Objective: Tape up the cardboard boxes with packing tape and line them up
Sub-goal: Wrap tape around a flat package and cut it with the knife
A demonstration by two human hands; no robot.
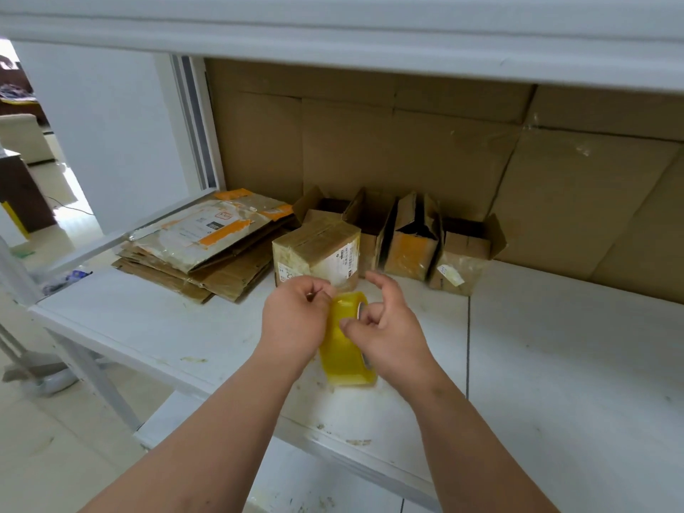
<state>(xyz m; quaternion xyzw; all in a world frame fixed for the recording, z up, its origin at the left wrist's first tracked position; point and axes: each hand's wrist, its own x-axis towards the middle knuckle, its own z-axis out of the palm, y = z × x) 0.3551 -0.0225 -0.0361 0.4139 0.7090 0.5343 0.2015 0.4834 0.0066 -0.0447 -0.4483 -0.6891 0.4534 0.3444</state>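
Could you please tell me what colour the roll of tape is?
The tape roll is translucent yellow, seen in the head view.

Tape roll [346, 346] on shelf [185, 327], taped box [316, 251] behind it, flattened cardboard [207, 249] left, open boxes [418, 242] right.

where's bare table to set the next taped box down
Bare patches: the table right of the hands and the tape roll, and its left front, before the flattened cardboard stack. Crowded: the back row of open boxes behind the taped box.
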